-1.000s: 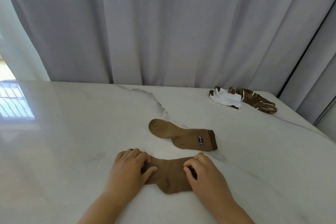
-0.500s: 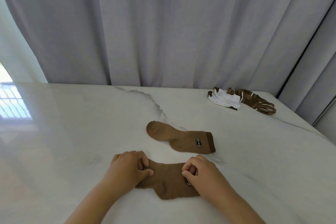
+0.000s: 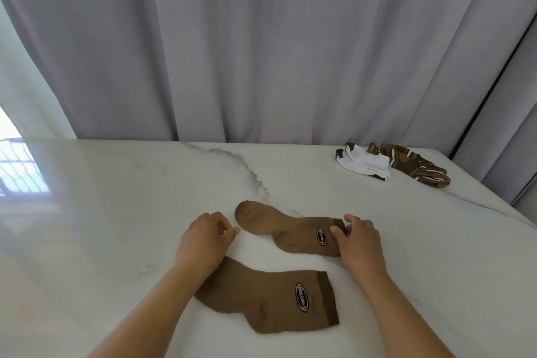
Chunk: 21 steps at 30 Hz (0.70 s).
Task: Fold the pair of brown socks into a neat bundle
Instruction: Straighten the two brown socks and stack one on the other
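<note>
Two brown socks lie flat on the white marble table (image 3: 101, 227), each with a dark cuff and an oval logo patch. The near sock (image 3: 267, 296) lies spread out under my forearms, its toe end hidden by my left arm. The far sock (image 3: 284, 228) lies just beyond it, toe to the left. My left hand (image 3: 203, 238) hovers beside that toe, fingers curled and holding nothing. My right hand (image 3: 359, 237) is at the far sock's cuff, with the fingertips touching the cuff edge and the fingers apart.
A small heap of other socks sits at the back right: a white one (image 3: 364, 161) and a brown striped one (image 3: 418, 167). Grey curtains (image 3: 261, 52) hang behind the table. The table's right edge runs diagonally near that heap.
Both hands have let go of the near sock, which now lies flat, and have moved forward to the two ends of the far sock.
</note>
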Tool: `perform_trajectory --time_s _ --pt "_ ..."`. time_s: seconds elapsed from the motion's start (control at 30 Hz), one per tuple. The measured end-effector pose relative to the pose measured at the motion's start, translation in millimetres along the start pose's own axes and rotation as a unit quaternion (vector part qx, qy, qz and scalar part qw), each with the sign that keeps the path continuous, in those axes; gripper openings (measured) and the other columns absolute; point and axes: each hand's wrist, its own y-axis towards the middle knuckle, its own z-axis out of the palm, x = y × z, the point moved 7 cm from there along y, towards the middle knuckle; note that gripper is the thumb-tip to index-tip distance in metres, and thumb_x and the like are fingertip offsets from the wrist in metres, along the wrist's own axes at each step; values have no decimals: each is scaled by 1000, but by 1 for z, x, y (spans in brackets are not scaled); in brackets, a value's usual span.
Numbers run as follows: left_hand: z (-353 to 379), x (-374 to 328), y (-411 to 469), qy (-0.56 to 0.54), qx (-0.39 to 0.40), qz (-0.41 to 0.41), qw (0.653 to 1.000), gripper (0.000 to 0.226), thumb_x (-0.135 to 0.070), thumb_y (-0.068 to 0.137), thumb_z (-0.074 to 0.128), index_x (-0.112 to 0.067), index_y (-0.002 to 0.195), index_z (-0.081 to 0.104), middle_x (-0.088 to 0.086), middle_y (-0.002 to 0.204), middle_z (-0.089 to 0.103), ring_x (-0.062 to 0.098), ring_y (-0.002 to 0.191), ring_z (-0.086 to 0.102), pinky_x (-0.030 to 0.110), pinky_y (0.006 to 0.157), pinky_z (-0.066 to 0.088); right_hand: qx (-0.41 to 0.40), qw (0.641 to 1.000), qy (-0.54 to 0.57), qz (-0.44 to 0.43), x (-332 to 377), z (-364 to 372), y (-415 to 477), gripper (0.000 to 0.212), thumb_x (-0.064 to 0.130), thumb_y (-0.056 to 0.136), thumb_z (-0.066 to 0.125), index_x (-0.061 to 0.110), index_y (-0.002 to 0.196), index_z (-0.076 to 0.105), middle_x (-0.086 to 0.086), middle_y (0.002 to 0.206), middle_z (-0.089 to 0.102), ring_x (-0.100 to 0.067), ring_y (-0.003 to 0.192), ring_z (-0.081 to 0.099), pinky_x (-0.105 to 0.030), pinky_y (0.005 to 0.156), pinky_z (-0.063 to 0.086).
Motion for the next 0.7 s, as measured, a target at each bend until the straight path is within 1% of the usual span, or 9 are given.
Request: perform_trajectory --time_s 0.1,0.2,0.33,0.43,0.5,0.57,0.6,0.67,0.7 --pt "7 5 17 16 7 -29 999 33 -45 85 55 -17 102 60 4 101 57 24 101 52 34 84 43 -8 1000 3 -1 1 1 1 43 32 90 54 10 127 49 -15 122 52 -28 114 46 -38 95 41" --pt "16 9 32 43 24 -64 997 47 -51 84 52 -16 114 57 10 117 53 29 115 44 41 96 37 -21 1000 -19 -3 -1 -1 -2 36 36 88 55 8 111 56 -13 112 54 -26 105 47 -35 87 43" --pt "24 8 44 51 34 -95 994 44 -55 78 58 -23 108 59 10 119 52 31 114 42 40 95 35 -15 1000 -5 -12 -2 -1 -1 28 32 89 56 4 92 63 -14 103 54 -26 95 50 -31 81 41" --pt "28 7 45 48 44 -110 992 32 -50 75 63 -27 96 59 8 116 53 30 112 43 38 93 33 31 993 112 9 -2 -3 1 29 31 90 54 9 73 61 -12 87 61 -25 80 56 -30 66 41" --pt "28 7 45 43 47 -113 992 22 -49 76 64 -30 84 56 7 112 55 29 110 43 37 88 31 69 980 178 45 -1 -4 0 32 36 91 47 16 70 59 -4 77 62 -17 71 56 -27 58 41" --pt "27 8 44 31 49 -118 991 20 -47 76 64 -32 71 52 5 109 58 29 108 44 35 83 28 124 951 271 81 2 -1 -4 32 39 93 43 18 78 63 0 80 66 -13 76 60 -28 63 48" --pt "27 9 43 25 50 -120 991 21 -46 76 65 -33 67 51 5 107 59 28 107 44 34 82 28 157 919 347 103 4 2 -6 34 37 94 43 14 84 66 -3 82 70 -18 79 65 -32 66 53" --pt "26 10 43 12 53 -127 990 24 -44 76 65 -33 61 51 3 104 61 27 105 43 34 81 27 197 849 471 134 8 5 -11 33 30 95 46 6 88 68 -9 77 77 -24 75 72 -36 60 60" --pt "25 11 42 5 55 -130 990 24 -43 76 66 -33 60 51 3 103 62 27 105 43 34 81 27 203 834 495 137 8 5 -11 32 27 95 47 6 85 68 -7 73 77 -21 71 73 -33 54 59"
